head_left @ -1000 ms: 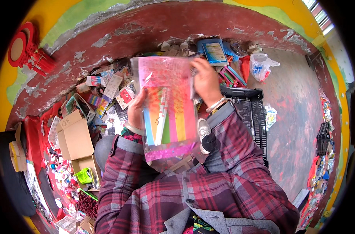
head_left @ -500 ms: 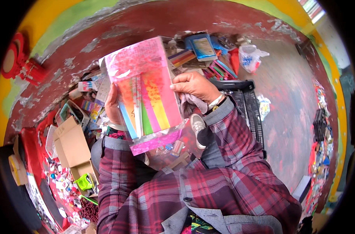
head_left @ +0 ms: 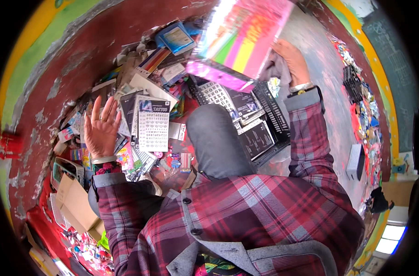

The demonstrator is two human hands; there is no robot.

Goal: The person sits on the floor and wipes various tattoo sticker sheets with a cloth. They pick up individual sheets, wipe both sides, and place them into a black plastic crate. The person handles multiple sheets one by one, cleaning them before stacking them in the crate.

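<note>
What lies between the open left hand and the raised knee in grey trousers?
In the head view, between the left hand and the knee lie overlapping flat packets, chiefly a white lettering sticker sheet with a dark header; no bare floor shows there.

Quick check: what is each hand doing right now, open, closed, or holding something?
Left hand: open, fingers spread, holding nothing, raised over the pile of sticker sheets.
Right hand: closed on the pink packet of coloured paper.

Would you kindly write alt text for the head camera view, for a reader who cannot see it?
Seen from above, a seated person in a plaid shirt lifts a glossy pink packet of coloured sheets with the right hand, while the open left hand hovers over a heap of sticker packs. A black plastic crate of dark packets sits beside the raised knee.
</note>
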